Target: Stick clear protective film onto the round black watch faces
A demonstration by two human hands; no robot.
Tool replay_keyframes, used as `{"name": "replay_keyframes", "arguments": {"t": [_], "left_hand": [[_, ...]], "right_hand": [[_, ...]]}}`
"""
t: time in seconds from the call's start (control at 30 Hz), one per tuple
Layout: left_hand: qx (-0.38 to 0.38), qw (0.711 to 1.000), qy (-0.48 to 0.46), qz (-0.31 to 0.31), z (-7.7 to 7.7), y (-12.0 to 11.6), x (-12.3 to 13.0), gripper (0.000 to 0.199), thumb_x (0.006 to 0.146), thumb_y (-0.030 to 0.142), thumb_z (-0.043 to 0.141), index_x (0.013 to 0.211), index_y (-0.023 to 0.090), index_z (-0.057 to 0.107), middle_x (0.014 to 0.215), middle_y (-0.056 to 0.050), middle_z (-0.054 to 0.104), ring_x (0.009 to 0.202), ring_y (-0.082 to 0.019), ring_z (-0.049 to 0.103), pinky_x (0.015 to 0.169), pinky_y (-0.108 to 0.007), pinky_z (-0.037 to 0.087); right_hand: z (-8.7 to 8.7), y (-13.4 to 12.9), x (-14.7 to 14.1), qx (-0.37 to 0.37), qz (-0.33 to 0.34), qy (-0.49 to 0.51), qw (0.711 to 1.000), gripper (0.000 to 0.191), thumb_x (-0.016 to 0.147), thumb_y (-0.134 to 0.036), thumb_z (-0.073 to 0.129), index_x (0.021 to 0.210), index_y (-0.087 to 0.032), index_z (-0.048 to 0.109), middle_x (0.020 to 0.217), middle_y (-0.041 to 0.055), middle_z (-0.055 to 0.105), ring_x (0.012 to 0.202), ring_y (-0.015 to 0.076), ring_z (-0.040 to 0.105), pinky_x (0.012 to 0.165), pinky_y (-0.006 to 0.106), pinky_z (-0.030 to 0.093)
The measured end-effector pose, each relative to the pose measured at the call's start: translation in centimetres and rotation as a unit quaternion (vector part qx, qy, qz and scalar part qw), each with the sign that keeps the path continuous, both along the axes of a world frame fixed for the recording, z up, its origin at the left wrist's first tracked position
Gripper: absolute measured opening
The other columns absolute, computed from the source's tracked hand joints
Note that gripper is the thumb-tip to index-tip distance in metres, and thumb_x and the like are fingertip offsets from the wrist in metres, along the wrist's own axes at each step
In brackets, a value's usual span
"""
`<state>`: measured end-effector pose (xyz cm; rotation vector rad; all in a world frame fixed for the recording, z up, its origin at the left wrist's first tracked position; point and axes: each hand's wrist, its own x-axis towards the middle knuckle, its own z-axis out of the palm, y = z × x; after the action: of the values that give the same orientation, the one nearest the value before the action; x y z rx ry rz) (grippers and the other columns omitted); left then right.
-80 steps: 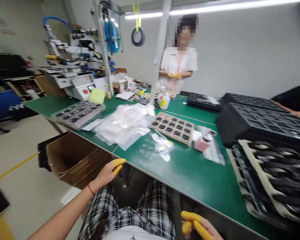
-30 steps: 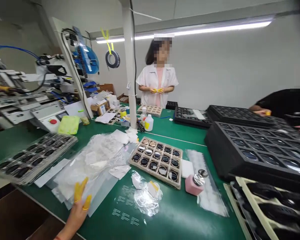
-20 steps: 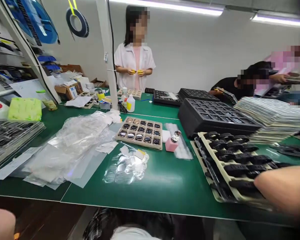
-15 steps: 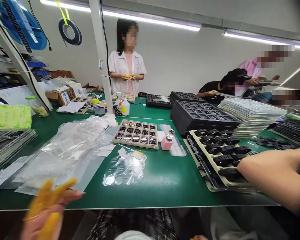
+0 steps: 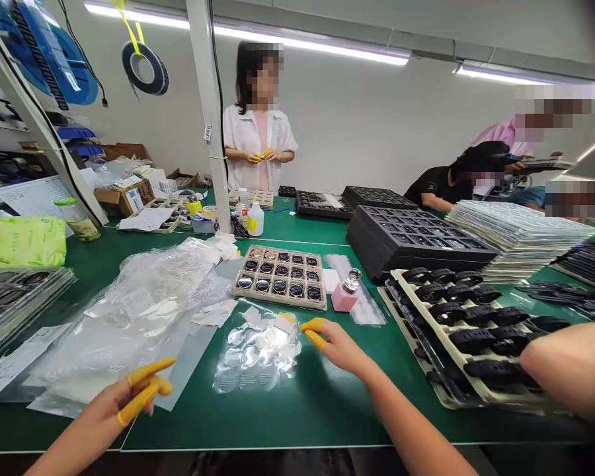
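Clear plastic bag (image 5: 255, 354) of round discs (image 5: 235, 337) lies on the green desk (image 5: 327, 416), between the hands. Right hand (image 5: 342, 347) sits just right of the bag, its yellow-capped fingers (image 5: 313, 324) curled and empty; left hand (image 5: 112, 403), left of the bag, has loosely parted fingers (image 5: 146, 371) above plastic sheeting (image 5: 104, 344).

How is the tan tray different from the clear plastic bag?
The tan tray is stiff, while the clear plastic bag looks soft and crinkly. The tray keeps dark round pieces in neat rows; the bag's clear discs lie in a loose jumble. Both sit on the green bench and hold round things.
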<state>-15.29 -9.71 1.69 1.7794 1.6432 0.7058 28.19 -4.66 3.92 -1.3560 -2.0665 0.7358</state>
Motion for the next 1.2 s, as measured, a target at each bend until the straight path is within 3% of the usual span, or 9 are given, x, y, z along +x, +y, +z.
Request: {"name": "replay_keyframes", "arguments": {"t": [0.13,0.27,0.37,0.53,0.67,0.87,1.03,1.13,1.2], "left_hand": [[0.002,0.998,-0.042,-0.041,3.1,8.9,7.8,0.053,0.080,0.053,0.045,0.123,0.023,0.054,0.108,-0.007,0.068,0.084,-0.021,0.066,0.073,-0.033,0.056],[0.140,0.980,0.078,-0.120,3.1,18.6,16.7,0.040,0.087,0.036,0.042,0.122,0.020,0.055,0.118,-0.007,0.063,0.095,-0.019,0.063,0.084,-0.030,0.051],[0.139,0.974,0.131,-0.119,2.5,25.5,21.8,0.034,0.088,0.027,0.043,0.117,0.017,0.058,0.118,-0.010,0.063,0.098,-0.021,0.061,0.088,-0.033,0.048],[0.092,0.960,0.228,-0.131,2.0,33.7,25.8,0.030,0.087,0.028,0.053,0.112,0.013,0.056,0.114,-0.011,0.060,0.102,-0.023,0.058,0.090,-0.044,0.046],[0.060,0.949,0.275,-0.140,2.4,36.8,26.3,0.029,0.087,0.031,0.054,0.110,0.014,0.055,0.109,-0.008,0.059,0.094,-0.019,0.060,0.081,-0.040,0.051],[0.138,0.946,0.265,-0.122,4.2,33.3,25.1,0.018,0.080,0.016,0.055,0.095,0.010,0.063,0.095,-0.013,0.064,0.090,-0.025,0.060,0.079,-0.037,0.048],[0.236,0.925,0.228,-0.193,4.1,21.2,22.4,0.016,0.080,0.016,0.054,0.093,0.020,0.063,0.101,-0.003,0.063,0.101,-0.018,0.055,0.091,-0.030,0.041],[0.371,0.874,0.169,-0.264,2.7,14.2,21.0,0.013,0.083,0.013,0.050,0.082,0.019,0.062,0.092,-0.004,0.063,0.085,-0.017,0.056,0.081,-0.033,0.044],[0.384,0.874,0.156,-0.255,1.6,11.2,20.1,0.016,0.083,0.010,0.047,0.082,0.019,0.060,0.095,-0.006,0.061,0.085,-0.018,0.055,0.079,-0.035,0.044]], "right_hand": [[-4.3,4.3,-2.7,0.089,-0.007,-0.011,0.996,0.024,0.087,-0.019,0.045,0.098,-0.021,0.066,0.096,0.0072,0.067,0.089,0.0215,0.058,0.079,0.037,0.046],[-6.6,5.2,-2.2,0.106,-0.015,0.010,0.994,0.022,0.087,-0.019,0.045,0.097,-0.022,0.065,0.095,0.0065,0.067,0.087,0.0206,0.057,0.078,0.036,0.045],[-6.7,5.1,-1.2,0.115,-0.036,0.043,0.992,0.021,0.088,-0.021,0.046,0.097,-0.022,0.064,0.094,0.0054,0.067,0.086,0.0195,0.057,0.077,0.035,0.045],[-6.6,5.4,-1.1,0.092,-0.020,0.020,0.995,0.019,0.087,-0.020,0.048,0.096,-0.024,0.065,0.095,0.0031,0.068,0.085,0.0186,0.057,0.077,0.033,0.044],[-7.0,5.4,-1.6,0.089,-0.020,0.010,0.996,0.020,0.086,-0.018,0.048,0.097,-0.023,0.064,0.093,0.0030,0.068,0.086,0.0180,0.056,0.078,0.032,0.044],[-6.4,5.2,-0.9,0.102,-0.030,0.079,0.991,0.020,0.087,-0.022,0.047,0.095,-0.023,0.066,0.095,0.0039,0.067,0.087,0.0192,0.055,0.079,0.034,0.045],[-5.1,5.3,-1.8,-0.040,-0.093,0.273,0.957,0.029,0.086,-0.043,0.049,0.094,-0.020,0.065,0.093,0.0063,0.067,0.087,0.0199,0.058,0.081,0.036,0.046],[-3.8,4.5,-4.1,-0.163,-0.041,0.381,0.909,0.034,0.080,-0.050,0.055,0.096,-0.021,0.063,0.090,0.0036,0.065,0.079,0.0169,0.058,0.073,0.032,0.047],[-3.0,3.7,-5.6,-0.224,-0.016,0.414,0.882,0.033,0.075,-0.046,0.064,0.096,-0.021,0.061,0.090,0.0023,0.064,0.078,0.0158,0.057,0.070,0.029,0.046]]}}
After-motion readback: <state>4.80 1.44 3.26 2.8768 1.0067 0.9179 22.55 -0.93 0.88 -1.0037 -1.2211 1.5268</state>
